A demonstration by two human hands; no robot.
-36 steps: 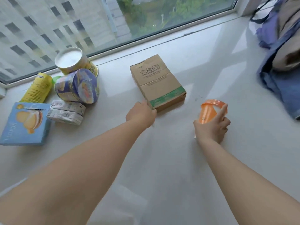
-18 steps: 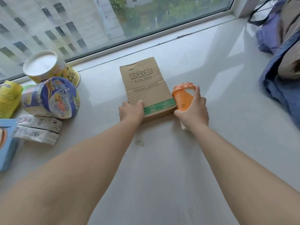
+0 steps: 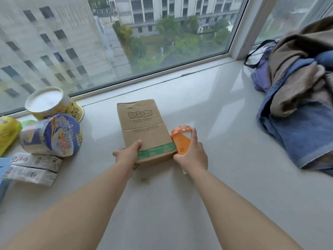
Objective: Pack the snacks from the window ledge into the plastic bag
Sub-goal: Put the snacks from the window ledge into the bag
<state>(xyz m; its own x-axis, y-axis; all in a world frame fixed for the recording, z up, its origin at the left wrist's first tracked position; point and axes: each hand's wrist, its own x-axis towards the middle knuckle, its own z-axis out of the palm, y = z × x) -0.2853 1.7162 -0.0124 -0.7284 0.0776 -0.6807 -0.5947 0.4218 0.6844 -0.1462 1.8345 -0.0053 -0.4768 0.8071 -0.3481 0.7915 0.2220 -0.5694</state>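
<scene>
A brown cardboard box (image 3: 142, 127) with a green band lies flat on the white window ledge (image 3: 207, 109). My left hand (image 3: 128, 155) grips its near left corner, thumb on top. My right hand (image 3: 191, 156) is closed around a small orange cup (image 3: 180, 139) that touches the box's near right corner. At the left lie a purple noodle bowl (image 3: 52, 135) on its side, a yellow noodle bowl (image 3: 50, 103), two white milk cartons (image 3: 34, 166) and a yellow packet (image 3: 8, 134). No plastic bag is in view.
A heap of blue and brown clothes (image 3: 299, 98) with a purple bag (image 3: 261, 76) fills the ledge's right end. The window pane (image 3: 126, 38) runs along the back. A blue box edge (image 3: 2, 170) shows at far left.
My right hand has carried the orange cup leftward until it touches the box. My left hand has closed onto the box's near corner. The view has shifted right and tilted up.
</scene>
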